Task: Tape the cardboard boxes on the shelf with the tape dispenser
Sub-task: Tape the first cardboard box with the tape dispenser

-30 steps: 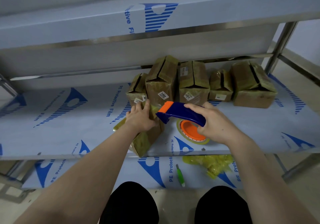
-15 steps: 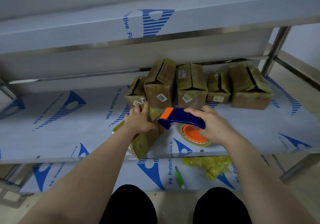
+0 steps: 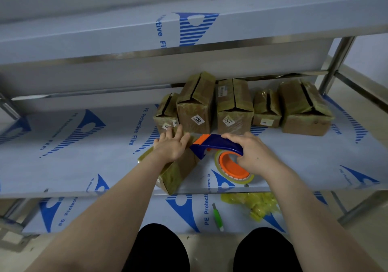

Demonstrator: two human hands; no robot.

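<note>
The left hand [image 3: 171, 145] is laid flat, fingers spread and straight, on top of a tape-wrapped cardboard box [image 3: 178, 173] just left of the frame's centre. Its forearm is stretched up from the lower left. The right hand [image 3: 255, 153] is curled round the blue handle of the tape dispenser [image 3: 218, 144], with the index finger laid along the top and the forearm entering from the lower right. The dispenser's orange-and-blue nose is held against the box's upper right edge, just beside the left thumb. Its tape roll [image 3: 244, 179], on an orange hub, is seen below the right hand's fingers, low over the shelf [image 3: 73, 149]. The box is set cornerwise at the shelf's front edge.

Five more cardboard boxes [image 3: 234, 107] are lined up behind it, above centre; the leftmost is partly hidden by the left fingertips. An upper shelf [image 3: 105, 38] is spread across the top of the frame. On the lower shelf [image 3: 130, 213], at lower centre, a green-handled tool [image 3: 217, 217] and a heap of yellowish tape scraps [image 3: 258, 205] are seen, apart from each other. Black-clad knees [image 3: 159, 248] are cut off by the bottom edge.
</note>
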